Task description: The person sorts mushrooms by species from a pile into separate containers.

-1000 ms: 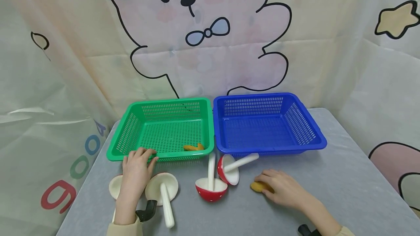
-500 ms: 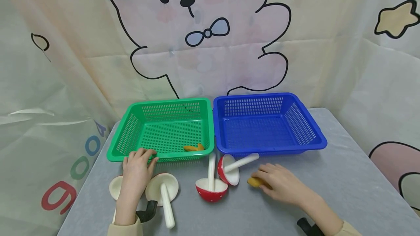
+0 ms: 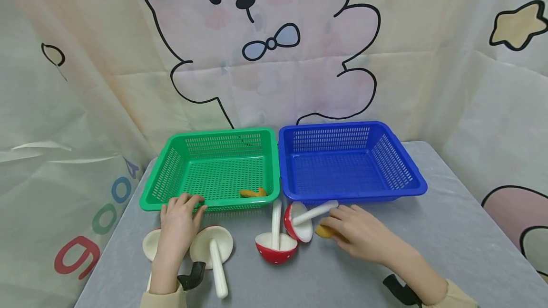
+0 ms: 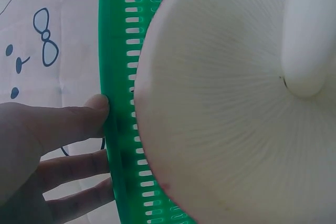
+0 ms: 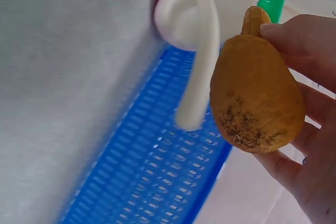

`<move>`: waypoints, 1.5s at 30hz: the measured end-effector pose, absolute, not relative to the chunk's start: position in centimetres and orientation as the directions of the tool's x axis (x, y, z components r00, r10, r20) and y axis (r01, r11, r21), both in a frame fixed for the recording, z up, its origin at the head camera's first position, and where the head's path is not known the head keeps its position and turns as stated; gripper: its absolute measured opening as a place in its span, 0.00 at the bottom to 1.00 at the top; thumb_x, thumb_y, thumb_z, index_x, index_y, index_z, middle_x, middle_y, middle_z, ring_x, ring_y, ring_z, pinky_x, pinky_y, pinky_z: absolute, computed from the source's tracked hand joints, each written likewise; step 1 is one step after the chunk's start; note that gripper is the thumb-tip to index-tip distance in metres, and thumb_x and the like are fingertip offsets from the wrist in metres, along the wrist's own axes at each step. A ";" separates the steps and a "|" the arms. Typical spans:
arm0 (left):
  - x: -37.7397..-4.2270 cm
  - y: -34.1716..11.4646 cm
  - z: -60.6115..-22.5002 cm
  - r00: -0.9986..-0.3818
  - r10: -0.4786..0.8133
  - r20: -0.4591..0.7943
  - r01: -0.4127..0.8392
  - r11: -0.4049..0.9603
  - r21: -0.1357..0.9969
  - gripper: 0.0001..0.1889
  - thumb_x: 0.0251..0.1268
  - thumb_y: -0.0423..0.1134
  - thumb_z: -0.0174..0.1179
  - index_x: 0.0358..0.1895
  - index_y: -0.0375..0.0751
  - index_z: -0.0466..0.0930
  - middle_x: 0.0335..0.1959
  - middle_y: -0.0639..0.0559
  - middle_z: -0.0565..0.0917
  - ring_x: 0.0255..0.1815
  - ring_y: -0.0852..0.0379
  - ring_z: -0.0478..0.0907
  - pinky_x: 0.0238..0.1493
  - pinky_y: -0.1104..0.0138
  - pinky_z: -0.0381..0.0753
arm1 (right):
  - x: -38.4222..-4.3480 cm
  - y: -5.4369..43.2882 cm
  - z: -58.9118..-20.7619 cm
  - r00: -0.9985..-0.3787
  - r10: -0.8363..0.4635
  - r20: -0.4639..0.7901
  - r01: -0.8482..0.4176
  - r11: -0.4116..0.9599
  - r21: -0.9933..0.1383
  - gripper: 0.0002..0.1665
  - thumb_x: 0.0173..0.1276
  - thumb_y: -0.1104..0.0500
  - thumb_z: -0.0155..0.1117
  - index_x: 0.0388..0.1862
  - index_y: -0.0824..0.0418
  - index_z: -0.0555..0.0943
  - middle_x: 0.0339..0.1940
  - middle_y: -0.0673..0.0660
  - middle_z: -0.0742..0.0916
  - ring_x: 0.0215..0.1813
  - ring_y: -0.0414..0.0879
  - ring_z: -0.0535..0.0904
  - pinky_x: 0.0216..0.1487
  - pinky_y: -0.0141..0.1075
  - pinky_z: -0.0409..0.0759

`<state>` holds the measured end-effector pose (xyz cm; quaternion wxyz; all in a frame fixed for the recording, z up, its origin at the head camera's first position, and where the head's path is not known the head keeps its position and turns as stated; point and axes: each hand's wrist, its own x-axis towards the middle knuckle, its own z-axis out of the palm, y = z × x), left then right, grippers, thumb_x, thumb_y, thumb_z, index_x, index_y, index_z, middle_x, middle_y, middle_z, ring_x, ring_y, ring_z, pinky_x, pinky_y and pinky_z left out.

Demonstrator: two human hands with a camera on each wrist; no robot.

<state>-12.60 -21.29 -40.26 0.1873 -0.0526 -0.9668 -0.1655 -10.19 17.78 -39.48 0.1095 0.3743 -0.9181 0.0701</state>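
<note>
My left hand [image 3: 179,220] holds the near rim of the green basket [image 3: 147,206], its thumb and fingertips at the edge. Inside that basket lie yellow-brown pieces [image 3: 252,193]. With my right hand [image 3: 364,234] I grip a yellow-brown toy mushroom [image 5: 257,95]; its dark-speckled cap and short stem show in the right wrist view. Just left of it, a red toy mushroom [image 3: 299,222] lies tilted, its white stem pointing toward my fingers. Another red toy mushroom [image 3: 276,252] rests beside that one, stem toward the baskets.
The blue basket [image 3: 417,187] stands right of the green one. Near my left wrist lies a toy mushroom [image 3: 220,246] with its pale underside up. A further pale mushroom [image 3: 150,244] is partly hidden by the left forearm. A grey cloth [image 3: 449,251] covers the table.
My right hand has moved left and slightly away from me with the yellow-brown toy mushroom, coming close to the tilted red one. The left hand has stayed at the green rim.
</note>
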 end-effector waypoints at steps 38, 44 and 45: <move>-12.7 -21.4 -40.2 -0.944 0.028 0.330 0.133 0.945 0.299 0.10 0.61 0.40 0.64 0.45 0.45 0.83 0.45 0.44 0.81 0.55 0.36 0.72 0.60 0.28 0.59 | -17.5 6.9 -32.9 -0.598 -0.793 0.114 -0.801 0.590 -0.102 0.17 0.61 0.59 0.66 0.50 0.51 0.83 0.40 0.47 0.84 0.41 0.40 0.76 0.44 0.32 0.77; -12.7 -21.3 -40.2 -0.944 0.024 0.328 0.130 0.943 0.306 0.10 0.61 0.40 0.65 0.45 0.45 0.83 0.46 0.44 0.81 0.55 0.36 0.72 0.61 0.27 0.57 | -18.9 5.4 -32.7 -0.579 -0.811 0.081 -0.815 0.573 -0.089 0.16 0.63 0.59 0.64 0.50 0.52 0.83 0.41 0.48 0.84 0.39 0.41 0.75 0.43 0.32 0.77; -12.7 -21.3 -40.2 -0.943 0.024 0.331 0.132 0.943 0.306 0.10 0.61 0.40 0.65 0.45 0.45 0.83 0.45 0.44 0.81 0.55 0.36 0.72 0.61 0.27 0.58 | -19.2 5.2 -32.6 -0.576 -0.814 0.075 -0.817 0.570 -0.083 0.16 0.63 0.59 0.65 0.50 0.52 0.83 0.41 0.48 0.84 0.39 0.41 0.75 0.43 0.32 0.77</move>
